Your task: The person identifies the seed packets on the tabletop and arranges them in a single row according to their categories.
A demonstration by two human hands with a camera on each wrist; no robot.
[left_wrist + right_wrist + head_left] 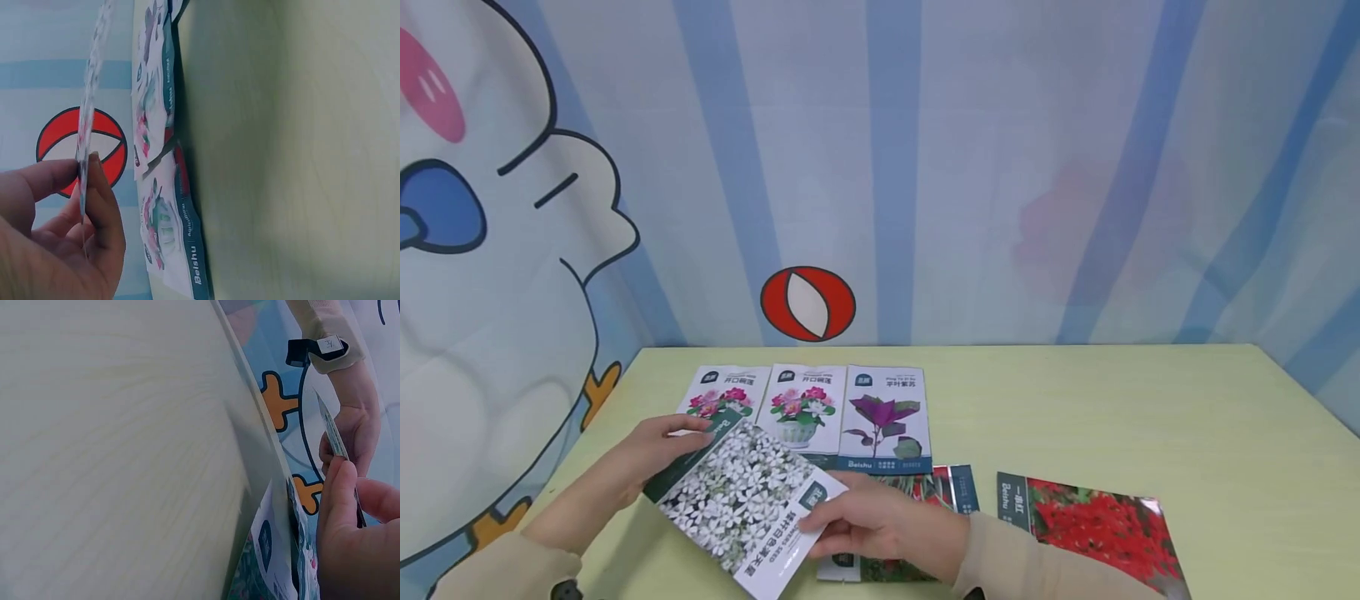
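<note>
A seed packet with white flowers (737, 492) is held tilted above the table between both hands. My left hand (658, 454) pinches its dark green end; the left wrist view shows the packet (90, 94) edge-on between thumb and fingers of that hand (69, 237). At the white, printed end, my right hand (887, 521) pinches it with thumb and fingers. In the right wrist view both the right hand (350, 531) and the left hand (359, 434) grip the thin packet. Behind it lie two pink-flower packets (801, 408), the left one partly covered, and a purple-leaf packet (883, 417).
A red-flower packet (1097, 525) lies at the right, partly behind the right sleeve. Another red-and-green packet (955, 487) lies under the right hand, partly hidden. The pale yellow table (1075, 408) meets a striped cloth backdrop (970, 208) at its far edge.
</note>
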